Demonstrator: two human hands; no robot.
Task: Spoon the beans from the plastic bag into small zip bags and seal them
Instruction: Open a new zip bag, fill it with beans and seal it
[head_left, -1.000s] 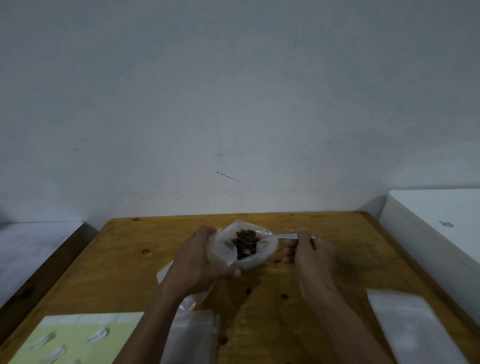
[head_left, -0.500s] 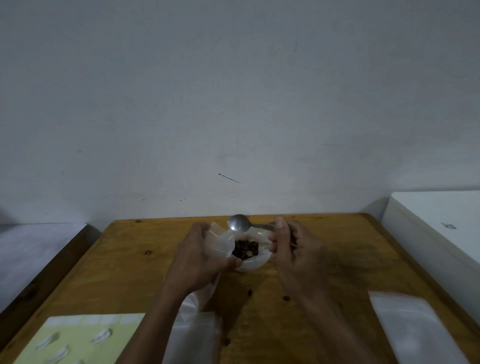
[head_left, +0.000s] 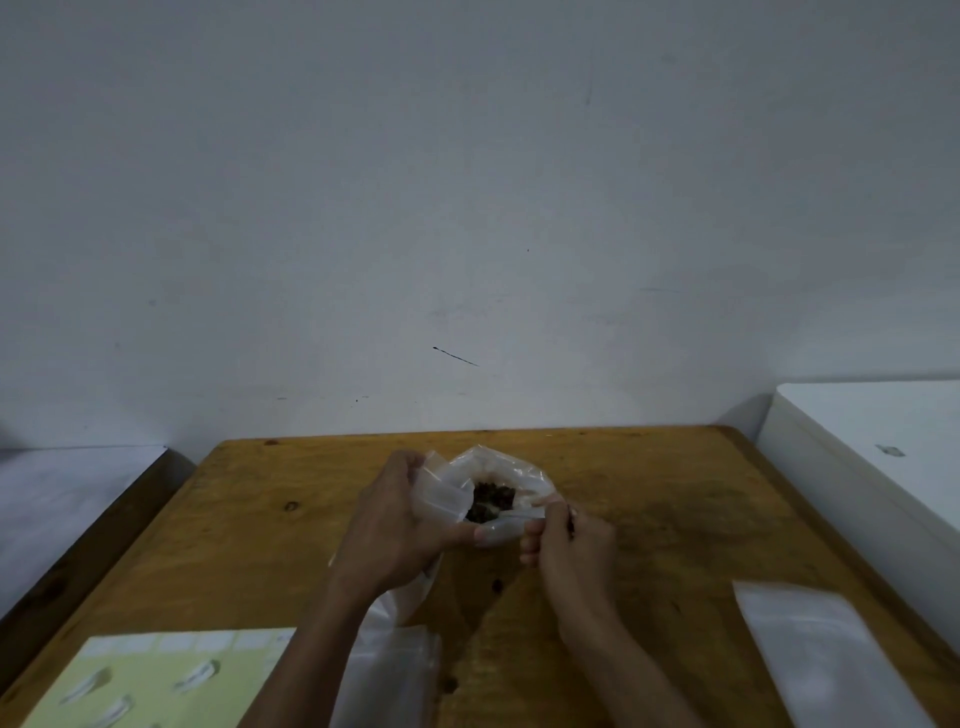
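A clear plastic bag (head_left: 506, 467) stands open on the wooden table (head_left: 270, 545), with dark brown beans (head_left: 491, 501) inside. My left hand (head_left: 395, 525) grips a small clear zip bag (head_left: 439, 499) at the plastic bag's left rim, thumb along the front. My right hand (head_left: 569, 545) pinches the handle of a spoon (head_left: 519, 514), which points left into the beans. The spoon's bowl is hidden among them.
Flat zip bags (head_left: 821, 660) lie at the right front, and more clear bags (head_left: 387, 675) lie under my left forearm. A pale yellow sheet (head_left: 156, 680) covers the left front corner. A loose bean (head_left: 497, 586) lies on the wood. A white box (head_left: 872, 457) stands to the right.
The spoon, raised above the bag's far rim half a second ago, has come down into the beans. My right hand has dropped toward the bag's near right side. My left hand has stayed put.
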